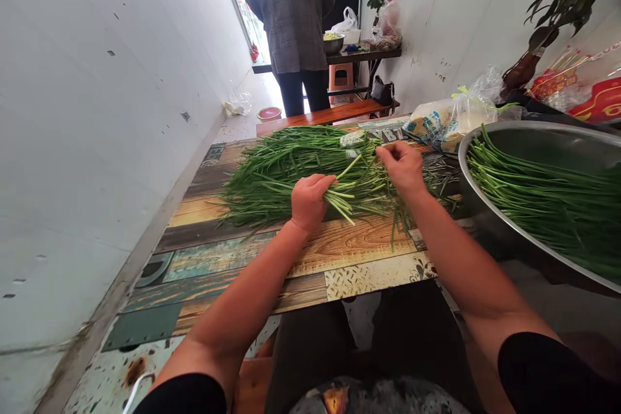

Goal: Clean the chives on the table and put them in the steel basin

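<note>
My left hand (310, 200) is closed round a small bunch of garlic chives (342, 197), their pale cut ends pointing right out of the fist. Behind it a large heap of chives (286, 158) lies across the table, leaves to the left and stem ends to the right. A pale band (352, 138) wraps part of that heap. My right hand (402, 165) is at the stem ends, thumb and forefinger pinched together; whatever is between them is too small to name. Loose trimmings (439, 174) lie beside and beyond the right wrist.
A big steel basin (485, 197) with more chives stands at the right. Plastic bags (446, 119) lie behind it. The table (291, 291) has a patchwork wood pattern. A person (298, 19) stands beyond it, near a bench (334, 111) and a second table (359, 57). A white wall (97, 110) runs along the left.
</note>
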{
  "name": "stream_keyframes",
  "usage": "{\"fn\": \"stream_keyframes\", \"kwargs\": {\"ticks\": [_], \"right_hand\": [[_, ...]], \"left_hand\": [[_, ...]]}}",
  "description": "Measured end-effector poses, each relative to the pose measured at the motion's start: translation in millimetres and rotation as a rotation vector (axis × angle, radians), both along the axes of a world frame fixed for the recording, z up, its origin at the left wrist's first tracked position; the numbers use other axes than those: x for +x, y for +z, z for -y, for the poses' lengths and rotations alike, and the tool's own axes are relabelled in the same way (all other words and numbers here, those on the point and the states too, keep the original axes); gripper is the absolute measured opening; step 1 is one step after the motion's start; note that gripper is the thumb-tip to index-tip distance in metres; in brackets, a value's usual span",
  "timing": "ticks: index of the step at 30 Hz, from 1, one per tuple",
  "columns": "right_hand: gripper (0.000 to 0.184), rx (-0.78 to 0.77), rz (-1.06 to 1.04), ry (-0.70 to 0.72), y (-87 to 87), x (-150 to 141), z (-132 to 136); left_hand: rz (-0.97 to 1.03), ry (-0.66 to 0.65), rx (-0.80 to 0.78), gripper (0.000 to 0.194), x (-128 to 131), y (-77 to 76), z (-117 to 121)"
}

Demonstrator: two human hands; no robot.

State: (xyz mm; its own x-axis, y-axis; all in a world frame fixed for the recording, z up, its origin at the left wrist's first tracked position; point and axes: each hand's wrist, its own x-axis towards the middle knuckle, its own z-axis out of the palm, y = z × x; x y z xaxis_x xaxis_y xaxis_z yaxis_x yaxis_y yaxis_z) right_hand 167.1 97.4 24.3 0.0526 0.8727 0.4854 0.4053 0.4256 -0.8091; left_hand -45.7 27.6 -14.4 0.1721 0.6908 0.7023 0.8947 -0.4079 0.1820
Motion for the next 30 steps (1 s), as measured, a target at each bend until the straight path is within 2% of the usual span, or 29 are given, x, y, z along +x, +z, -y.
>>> {"fn": "stream_keyframes", "kwargs": {"ticks": [2,4,6,8,10,14,18,21,24,27,30], "right_hand": [[0.035,-0.001,0.001,-0.196,2.1,10.1,-5.4],[0.037,0.064,0.118,-0.279,4.5,13.2,-4.1],[0.03,0.226,0.297,-0.195,6.1,9.1,1.6],[0.021,0.403,0.498,0.008,5.2,1.2,7.2],[0.023,0.496,0.666,0.193,1.6,-5.6,9.6],[0.023,0.499,0.749,0.295,-6.5,-9.5,8.7],[0.025,0.506,0.738,0.327,-8.4,-10.1,9.4],[0.025,0.447,0.7,0.37,-8.6,-12.2,8.9],[0.032,0.316,0.534,0.475,-9.0,-14.0,7.9],[0.036,0.107,0.274,0.558,-8.2,-17.0,10.7],[0.034,-0.144,0.01,0.572,-5.0,-23.1,19.0]], "left_hand": [[-0.043,0.03,0.01,0.023,-1.1,0.6,-0.5],[-0.104,0.043,0.018,0.024,-1.2,2.1,-0.4],[-0.165,0.043,0.023,0.025,-0.7,4.7,0.4],[-0.218,0.039,0.02,0.026,-0.2,7.8,1.7],[-0.266,0.053,0.021,0.026,0.0,10.5,2.7],[-0.333,0.087,0.062,0.027,-0.3,13.6,3.0],[-0.326,0.034,0.1,0.028,0.6,15.6,4.0],[-0.308,-0.001,0.126,0.028,1.8,16.7,5.8],[-0.25,-0.026,0.152,0.029,1.9,15.9,6.5],[-0.17,-0.052,0.143,0.028,1.8,13.6,5.9],[-0.11,-0.068,0.147,0.026,3.0,11.8,5.7]]}}
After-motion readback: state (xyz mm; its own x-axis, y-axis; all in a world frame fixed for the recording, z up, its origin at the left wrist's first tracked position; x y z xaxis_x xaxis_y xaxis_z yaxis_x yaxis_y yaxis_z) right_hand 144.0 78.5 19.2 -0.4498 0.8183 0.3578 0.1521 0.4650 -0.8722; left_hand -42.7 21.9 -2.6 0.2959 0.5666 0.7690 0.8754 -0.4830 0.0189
